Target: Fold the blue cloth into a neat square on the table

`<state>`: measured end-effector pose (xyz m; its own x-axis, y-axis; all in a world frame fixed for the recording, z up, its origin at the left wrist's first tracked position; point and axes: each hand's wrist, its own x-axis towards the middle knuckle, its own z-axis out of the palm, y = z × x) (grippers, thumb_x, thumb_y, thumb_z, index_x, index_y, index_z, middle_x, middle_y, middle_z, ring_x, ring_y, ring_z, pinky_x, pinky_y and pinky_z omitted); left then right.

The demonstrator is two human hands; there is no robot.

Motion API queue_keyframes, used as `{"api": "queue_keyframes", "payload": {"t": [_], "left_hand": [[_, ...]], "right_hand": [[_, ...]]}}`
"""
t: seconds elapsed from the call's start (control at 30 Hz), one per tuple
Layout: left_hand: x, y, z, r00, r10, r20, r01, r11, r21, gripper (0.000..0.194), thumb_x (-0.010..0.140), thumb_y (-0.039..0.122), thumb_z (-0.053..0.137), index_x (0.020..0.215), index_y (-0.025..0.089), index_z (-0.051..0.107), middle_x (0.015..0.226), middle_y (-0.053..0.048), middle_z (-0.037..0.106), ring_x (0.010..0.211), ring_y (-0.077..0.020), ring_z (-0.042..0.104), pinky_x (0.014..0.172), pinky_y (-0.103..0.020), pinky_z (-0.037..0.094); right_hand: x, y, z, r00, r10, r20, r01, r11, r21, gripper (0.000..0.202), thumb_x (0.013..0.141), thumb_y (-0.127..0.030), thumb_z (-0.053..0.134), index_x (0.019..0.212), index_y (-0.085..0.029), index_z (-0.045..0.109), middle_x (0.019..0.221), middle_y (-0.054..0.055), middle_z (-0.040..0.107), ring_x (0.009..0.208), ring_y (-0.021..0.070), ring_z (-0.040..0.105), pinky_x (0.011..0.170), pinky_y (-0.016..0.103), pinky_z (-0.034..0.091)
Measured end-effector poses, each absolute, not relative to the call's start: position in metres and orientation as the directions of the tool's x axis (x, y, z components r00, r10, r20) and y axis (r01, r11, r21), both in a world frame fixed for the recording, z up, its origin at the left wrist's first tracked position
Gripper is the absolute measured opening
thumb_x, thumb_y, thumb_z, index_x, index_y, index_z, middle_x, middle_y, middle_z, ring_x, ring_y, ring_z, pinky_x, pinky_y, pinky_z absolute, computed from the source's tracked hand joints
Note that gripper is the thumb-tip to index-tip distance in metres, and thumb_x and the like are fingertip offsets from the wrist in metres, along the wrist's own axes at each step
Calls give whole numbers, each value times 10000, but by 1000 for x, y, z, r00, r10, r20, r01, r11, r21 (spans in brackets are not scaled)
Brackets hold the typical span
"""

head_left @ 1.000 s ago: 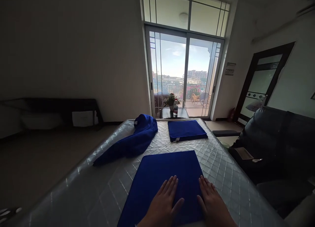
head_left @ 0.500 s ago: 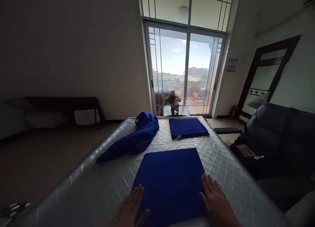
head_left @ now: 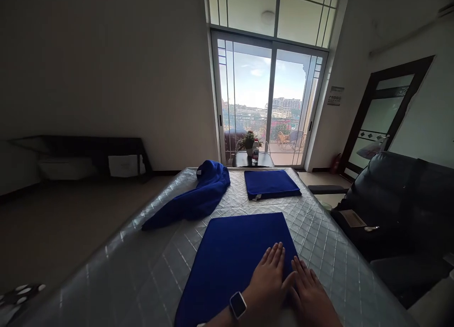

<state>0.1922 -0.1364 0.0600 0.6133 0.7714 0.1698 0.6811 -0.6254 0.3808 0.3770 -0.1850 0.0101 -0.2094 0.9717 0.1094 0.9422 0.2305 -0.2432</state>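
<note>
Resting palm-down on a dark blue, neatly folded rectangular cloth [head_left: 230, 251], the left hand [head_left: 268, 272] has its fingers straight and close together, grasping nothing. A dark-screened square smartwatch [head_left: 238, 304] sits on its wrist. The right hand [head_left: 312, 287] lies just beside it along the cloth's right edge, its fingers likewise extended and released; whether the left thumb touches it, I cannot tell.

The folded cloth lies at the near end of a table [head_left: 329, 260] covered in silver, diamond-quilted material. Beyond it, toward the far right corner, is a smaller blue folded cloth bundle [head_left: 271, 182] with a white tag at its near edge. To the left of that bundle, a rumpled blue fabric garment [head_left: 202, 199] stretches diagonally. A black leather seat [head_left: 400, 204] stands to the table's right.
</note>
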Motion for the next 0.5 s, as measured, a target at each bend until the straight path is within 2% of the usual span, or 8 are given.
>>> {"api": "queue_keyframes", "payload": {"t": [0.07,0.13,0.27,0.33,0.5], "left_hand": [[209,-132,54,633,747,203,650,-655,385,724,993,592,242,1589,181,228,1643,-95,245,1533,-241,179,1276,-464,276],[213,-130,48,646,733,211,637,-671,380,734,986,601,255,1596,196,202,1639,-90,240,1533,-244,172,1273,-480,279],[189,-134,47,621,763,179,670,-635,384,742,983,612,275,1592,192,219,1635,-106,263,1526,-274,224,1262,-508,302],[163,-138,49,582,801,142,721,-588,367,751,979,630,291,1582,185,247,1636,-112,263,1521,-288,248,1254,-525,307],[73,-153,43,336,941,47,905,-336,261,711,976,652,295,1555,238,299,1633,-46,270,1512,-250,283,1252,-482,290]], "right_hand": [[378,-184,9,-234,968,90,943,249,-220,508,992,-470,398,1499,-433,373,1608,-33,326,1500,263,272,1209,525,341],[378,-183,9,-237,969,70,946,246,-210,512,985,-461,410,1496,-446,375,1604,-43,333,1497,262,273,1209,516,345],[376,-183,8,-203,975,93,947,219,-234,553,992,-516,355,1516,-343,385,1606,7,328,1492,278,287,1209,531,342],[376,-184,7,-173,979,107,948,195,-250,603,986,-544,351,1532,-287,359,1610,32,304,1492,291,286,1209,544,337],[375,-183,7,-152,985,78,947,168,-274,630,982,-566,330,1541,-277,311,1618,6,258,1503,274,251,1229,519,306]]}}
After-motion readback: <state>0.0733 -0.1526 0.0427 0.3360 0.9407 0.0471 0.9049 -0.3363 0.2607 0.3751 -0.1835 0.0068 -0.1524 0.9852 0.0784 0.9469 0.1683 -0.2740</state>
